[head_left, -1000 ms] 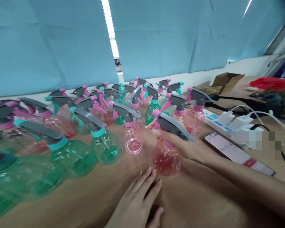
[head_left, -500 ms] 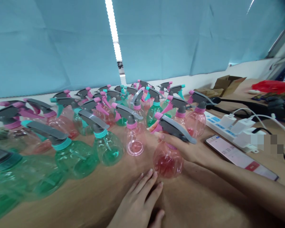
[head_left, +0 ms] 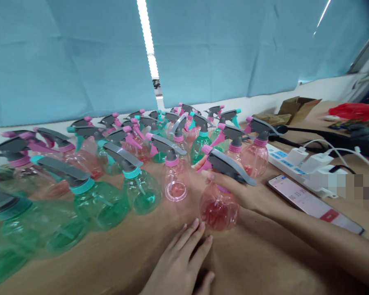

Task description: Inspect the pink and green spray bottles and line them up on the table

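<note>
My right hand (head_left: pixel 238 189) grips the neck of a pink spray bottle (head_left: pixel 219 209) with a grey trigger head (head_left: pixel 229 165) and a pink nozzle; the bottle stands on the wooden table (head_left: pixel 117 262). My left hand (head_left: pixel 184 260) lies flat on the table just in front of that bottle, fingers stretched out and together, fingertips close to its base. Behind and to the left stand several more pink and green spray bottles, the nearest being a pink one (head_left: pixel 174 180) and a green one (head_left: pixel 141 190).
A phone (head_left: pixel 313 203) with a lit screen lies to the right of my right hand. Behind it a white power strip (head_left: pixel 283 157) holds chargers and cables. A cardboard box (head_left: pixel 298 105) and a red bag (head_left: pixel 353 110) sit far right. Blue blinds cover the window.
The view has shifted slightly. My right hand keeps hold of the pink bottle in nearly the same spot, and my left hand stays flat on the table.
</note>
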A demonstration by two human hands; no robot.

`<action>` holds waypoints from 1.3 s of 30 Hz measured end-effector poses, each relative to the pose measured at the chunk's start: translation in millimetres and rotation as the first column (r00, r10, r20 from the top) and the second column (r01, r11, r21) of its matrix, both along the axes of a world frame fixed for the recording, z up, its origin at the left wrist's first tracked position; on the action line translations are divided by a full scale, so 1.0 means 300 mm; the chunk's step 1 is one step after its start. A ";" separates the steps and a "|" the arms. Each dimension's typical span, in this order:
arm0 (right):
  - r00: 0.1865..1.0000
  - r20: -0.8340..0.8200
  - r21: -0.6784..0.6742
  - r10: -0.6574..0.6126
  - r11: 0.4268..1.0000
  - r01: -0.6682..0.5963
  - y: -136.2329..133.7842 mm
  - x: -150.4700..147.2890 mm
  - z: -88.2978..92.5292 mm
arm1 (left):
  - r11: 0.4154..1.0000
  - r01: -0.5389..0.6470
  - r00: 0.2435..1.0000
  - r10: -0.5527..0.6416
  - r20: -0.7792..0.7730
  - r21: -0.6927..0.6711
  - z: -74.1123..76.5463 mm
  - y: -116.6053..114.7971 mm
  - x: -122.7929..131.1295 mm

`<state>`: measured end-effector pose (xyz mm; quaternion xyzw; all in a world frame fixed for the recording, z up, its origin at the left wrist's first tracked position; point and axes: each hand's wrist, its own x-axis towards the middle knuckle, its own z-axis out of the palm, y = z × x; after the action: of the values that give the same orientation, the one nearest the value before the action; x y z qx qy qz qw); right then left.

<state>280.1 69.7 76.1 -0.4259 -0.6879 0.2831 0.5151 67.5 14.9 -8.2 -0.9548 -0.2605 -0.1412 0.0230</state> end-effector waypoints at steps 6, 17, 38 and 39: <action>1.000 -0.026 -0.014 0.012 1.000 -0.012 -0.003 0.000 0.003 | 1.000 -0.003 1.000 0.003 -0.025 0.022 0.002 -0.004 -0.002; 0.998 -0.058 0.007 0.016 1.000 -0.016 -0.006 -0.007 0.008 | 1.000 0.005 0.999 -0.004 -0.045 0.024 0.002 -0.001 0.004; 0.993 -0.045 -0.038 -0.109 0.993 0.107 0.005 0.023 -0.080 | 0.998 0.020 0.999 -0.018 -0.036 0.062 0.008 -0.001 -0.002; 0.992 -0.056 -0.048 -0.110 0.993 0.108 0.005 0.023 -0.086 | 0.997 0.025 0.999 -0.023 -0.034 0.068 0.009 -0.001 -0.002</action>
<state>286.9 71.3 50.3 -0.4660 -0.6417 0.2822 0.5398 66.8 14.7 -5.4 -0.9588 -0.2435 -0.1344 0.0585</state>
